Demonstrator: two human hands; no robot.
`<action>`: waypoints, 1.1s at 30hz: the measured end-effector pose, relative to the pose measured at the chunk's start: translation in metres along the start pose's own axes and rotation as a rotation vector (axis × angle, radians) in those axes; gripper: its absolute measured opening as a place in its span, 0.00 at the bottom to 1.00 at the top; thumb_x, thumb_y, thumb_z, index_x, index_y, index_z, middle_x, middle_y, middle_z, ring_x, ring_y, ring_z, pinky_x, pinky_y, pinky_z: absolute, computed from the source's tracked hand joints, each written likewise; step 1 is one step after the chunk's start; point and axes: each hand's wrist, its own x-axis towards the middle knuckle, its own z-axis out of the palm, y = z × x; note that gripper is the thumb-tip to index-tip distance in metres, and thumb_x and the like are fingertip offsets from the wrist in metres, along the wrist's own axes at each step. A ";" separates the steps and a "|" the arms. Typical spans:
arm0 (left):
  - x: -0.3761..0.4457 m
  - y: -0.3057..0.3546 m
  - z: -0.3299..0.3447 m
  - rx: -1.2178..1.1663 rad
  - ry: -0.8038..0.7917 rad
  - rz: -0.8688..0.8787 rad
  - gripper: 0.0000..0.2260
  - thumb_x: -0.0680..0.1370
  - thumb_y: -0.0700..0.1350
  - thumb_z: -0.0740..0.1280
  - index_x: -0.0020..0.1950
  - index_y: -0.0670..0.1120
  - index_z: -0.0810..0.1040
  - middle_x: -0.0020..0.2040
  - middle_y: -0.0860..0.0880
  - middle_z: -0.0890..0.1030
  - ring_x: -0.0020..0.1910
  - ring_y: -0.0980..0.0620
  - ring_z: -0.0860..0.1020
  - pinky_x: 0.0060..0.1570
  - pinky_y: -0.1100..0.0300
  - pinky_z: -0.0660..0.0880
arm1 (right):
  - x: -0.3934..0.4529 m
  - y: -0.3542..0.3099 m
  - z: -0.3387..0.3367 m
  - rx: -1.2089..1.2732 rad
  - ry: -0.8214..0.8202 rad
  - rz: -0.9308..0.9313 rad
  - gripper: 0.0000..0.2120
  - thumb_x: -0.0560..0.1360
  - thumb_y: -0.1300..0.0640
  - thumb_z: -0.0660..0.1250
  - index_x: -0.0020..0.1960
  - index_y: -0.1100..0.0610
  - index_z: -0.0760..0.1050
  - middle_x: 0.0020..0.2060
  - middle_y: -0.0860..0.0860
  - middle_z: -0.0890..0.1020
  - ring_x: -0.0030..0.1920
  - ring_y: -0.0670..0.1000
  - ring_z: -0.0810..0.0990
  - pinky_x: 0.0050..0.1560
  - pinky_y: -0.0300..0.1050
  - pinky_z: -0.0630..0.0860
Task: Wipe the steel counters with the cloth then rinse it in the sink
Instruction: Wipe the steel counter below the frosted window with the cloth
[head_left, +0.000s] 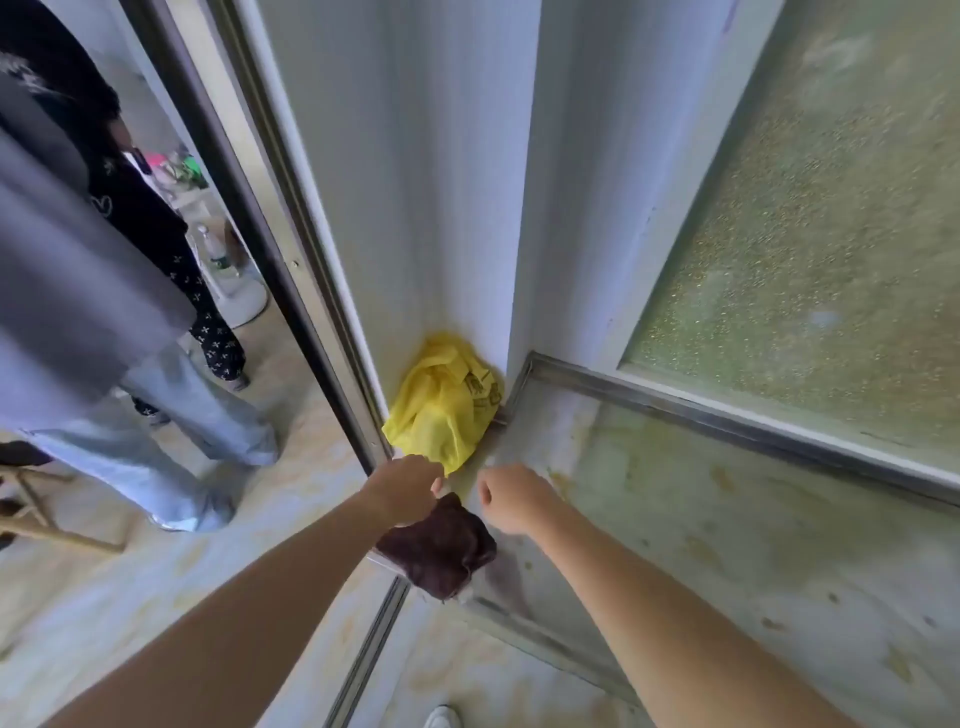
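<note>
A dark maroon cloth (441, 551) lies bunched on the near left corner of the stained steel counter (727, 519), partly hanging over the edge. My left hand (408, 488) is closed over the cloth's upper end, its knuckles right at the lower tip of a yellow plastic bag (441, 405). My right hand (511, 499) hovers just right of the cloth with its fingers curled in; nothing shows in it. What lies under my left palm is hidden.
The yellow bag fills the corner where the white wall panels (441, 182) meet the counter. A frosted window (805, 260) runs behind the counter. To the left, beyond a metal door frame (291, 270), two people (104, 291) stand on the floor.
</note>
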 end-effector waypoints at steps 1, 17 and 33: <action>0.002 -0.006 0.008 0.043 -0.033 -0.026 0.14 0.81 0.42 0.58 0.64 0.50 0.76 0.62 0.47 0.77 0.62 0.44 0.77 0.57 0.51 0.75 | 0.007 -0.007 0.017 0.004 -0.027 -0.003 0.09 0.80 0.57 0.61 0.58 0.53 0.77 0.58 0.54 0.80 0.60 0.57 0.78 0.56 0.49 0.75; 0.075 -0.048 0.122 -0.064 -0.013 0.172 0.18 0.80 0.36 0.58 0.69 0.49 0.71 0.59 0.47 0.78 0.56 0.45 0.80 0.49 0.53 0.76 | 0.052 0.048 0.175 -0.251 0.377 0.086 0.22 0.74 0.46 0.72 0.66 0.44 0.73 0.57 0.54 0.76 0.52 0.58 0.76 0.39 0.52 0.78; 0.089 0.001 0.143 0.065 0.328 0.134 0.15 0.74 0.38 0.56 0.57 0.44 0.78 0.50 0.46 0.79 0.50 0.44 0.81 0.46 0.52 0.79 | -0.002 0.105 0.183 -0.254 0.485 0.317 0.21 0.77 0.44 0.65 0.63 0.55 0.76 0.58 0.60 0.78 0.56 0.63 0.77 0.54 0.58 0.74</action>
